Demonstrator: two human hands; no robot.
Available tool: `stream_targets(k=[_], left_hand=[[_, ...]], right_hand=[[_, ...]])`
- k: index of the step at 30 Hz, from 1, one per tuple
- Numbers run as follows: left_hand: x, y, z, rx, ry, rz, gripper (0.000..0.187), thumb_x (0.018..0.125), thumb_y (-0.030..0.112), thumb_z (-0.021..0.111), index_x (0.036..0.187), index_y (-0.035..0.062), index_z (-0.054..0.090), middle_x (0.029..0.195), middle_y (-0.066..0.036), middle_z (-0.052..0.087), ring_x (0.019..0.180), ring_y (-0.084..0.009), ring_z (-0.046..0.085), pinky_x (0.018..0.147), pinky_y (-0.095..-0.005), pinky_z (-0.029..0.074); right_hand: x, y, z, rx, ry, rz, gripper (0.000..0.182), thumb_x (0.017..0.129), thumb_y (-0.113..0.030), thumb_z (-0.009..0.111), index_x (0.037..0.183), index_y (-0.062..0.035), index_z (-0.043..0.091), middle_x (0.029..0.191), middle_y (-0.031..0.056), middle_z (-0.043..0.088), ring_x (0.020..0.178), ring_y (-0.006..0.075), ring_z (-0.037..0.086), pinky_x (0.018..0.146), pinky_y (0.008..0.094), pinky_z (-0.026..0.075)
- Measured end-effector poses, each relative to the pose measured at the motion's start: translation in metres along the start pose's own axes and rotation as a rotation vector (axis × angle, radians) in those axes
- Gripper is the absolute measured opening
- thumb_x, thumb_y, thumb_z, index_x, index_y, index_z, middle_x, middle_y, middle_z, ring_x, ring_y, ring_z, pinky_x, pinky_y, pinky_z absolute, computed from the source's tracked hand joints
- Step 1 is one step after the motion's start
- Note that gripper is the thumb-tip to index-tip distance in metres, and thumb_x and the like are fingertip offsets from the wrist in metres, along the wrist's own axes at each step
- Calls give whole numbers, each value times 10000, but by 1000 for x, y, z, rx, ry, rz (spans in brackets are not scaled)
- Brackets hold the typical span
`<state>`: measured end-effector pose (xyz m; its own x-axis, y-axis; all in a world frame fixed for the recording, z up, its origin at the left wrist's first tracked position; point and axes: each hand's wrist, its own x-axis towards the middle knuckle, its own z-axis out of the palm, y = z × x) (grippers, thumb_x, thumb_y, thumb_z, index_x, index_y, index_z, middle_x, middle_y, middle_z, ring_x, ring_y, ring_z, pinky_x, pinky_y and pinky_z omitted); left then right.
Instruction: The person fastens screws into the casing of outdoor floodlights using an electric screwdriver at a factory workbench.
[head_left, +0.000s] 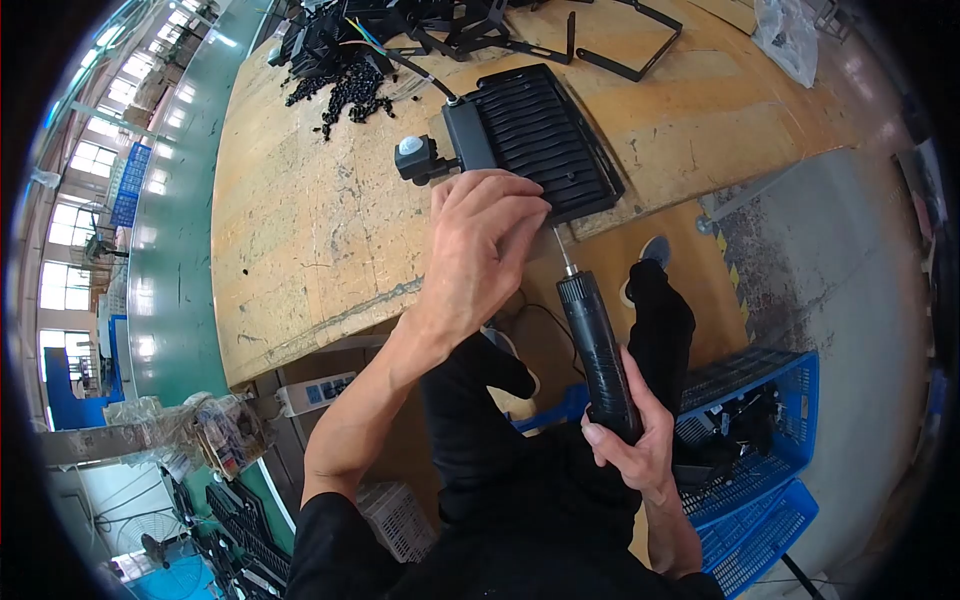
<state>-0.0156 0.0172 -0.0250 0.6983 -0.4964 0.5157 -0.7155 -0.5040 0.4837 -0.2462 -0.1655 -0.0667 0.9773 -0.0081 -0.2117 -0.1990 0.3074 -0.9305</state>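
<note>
At the near edge of the counter (pixel 300 230), in the head view, a black finned housing (pixel 535 130) lies with its ribbed face up. A sensor (pixel 416 158) with a white dome projects from its left side, and a cable (pixel 425 75) with bare colored wires extends from its far end toward the far left corner.

The left hand (pixel 480 240) reaches over the housing's near end. Its grip is narrow, with the fingers drawn together; whether they pinch a small part cannot be told. The right hand (pixel 640 430) has its grip closed around the lower body of a black power screwdriver (pixel 598 345). The tool is tilted, its bit directed at the housing's near end, with the tip just beside the left fingertips.

Small black parts (pixel 352 92) are heaped toward the far left corner. Black brackets (pixel 625 70) lie along the far edge. A clear plastic bag (pixel 787 42) sits toward the far right corner. Below the counter, to the right, stands a blue crate (pixel 795 415) containing black parts.
</note>
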Motion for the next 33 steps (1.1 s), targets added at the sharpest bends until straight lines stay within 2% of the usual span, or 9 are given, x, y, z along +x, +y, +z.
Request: stream_targets(k=[7,12,14,17,19,20,23,29,33], left_hand=[[-4,2,-7,71,-47,101,236,876,-33,732,1093,44,780,1226,-87,742,1144,-285,668,1002,-421,483],[16,-7,-21,2,-129,8,290,914,-72,655,1162,31,765,1244,-138,742,1095,-312,703,975,-411,517],[42,-15,-17,1,-26,129,294,951,-56,614,1188,35,762,1223,-163,746,1058,-325,728,966,-399,543],[94,-42,7,57,-31,179,257,1002,74,633,1223,71,765,1283,-153,726,1175,-326,696,1037,-411,522],[114,-63,34,368,35,300,357,1055,346,610,1282,111,755,1364,-162,680,1290,-348,629,1091,-489,473],[113,-67,43,370,40,296,357,1055,346,610,1282,111,755,1364,-162,680,1290,-348,629,1091,-489,473],[112,-69,54,444,-113,49,683,1007,690,516,1333,134,743,1397,-209,634,1294,-435,586,1083,-597,416],[103,-60,48,427,-79,-52,607,975,615,581,1269,122,780,1307,-237,650,1219,-426,609,1068,-544,420],[103,-59,46,402,-80,-71,586,961,581,595,1260,113,782,1254,-244,659,1191,-417,614,1066,-543,416]], right_hand=[[2,0,1,20,10,-2,862,913,-23,776,1640,47,319,1049,78,684,638,51,614,547,209,487],[5,4,-5,-181,36,-18,862,895,-49,809,1620,64,357,1167,97,697,888,99,672,817,254,552],[5,3,-7,-193,46,-3,860,892,-54,813,1616,66,365,1184,102,699,931,109,672,861,266,547],[8,0,-7,-209,58,25,858,886,-54,817,1612,66,375,1212,110,700,962,119,672,894,275,545],[10,-3,-6,-222,68,45,860,875,-44,817,1609,63,382,1233,126,701,955,122,675,894,278,551],[11,-5,-5,-227,65,45,860,875,-44,817,1609,63,382,1233,126,701,955,122,675,894,278,551],[16,-8,-2,-298,73,17,857,868,-32,817,1604,65,389,1258,152,705,1005,141,692,914,293,560],[12,-10,1,-572,46,-122,843,855,-24,825,1585,72,414,1335,213,690,1114,202,709,953,318,565],[3,-28,14,-413,119,112,841,865,-33,803,1595,68,398,1211,167,703,956,164,718,828,277,576]])
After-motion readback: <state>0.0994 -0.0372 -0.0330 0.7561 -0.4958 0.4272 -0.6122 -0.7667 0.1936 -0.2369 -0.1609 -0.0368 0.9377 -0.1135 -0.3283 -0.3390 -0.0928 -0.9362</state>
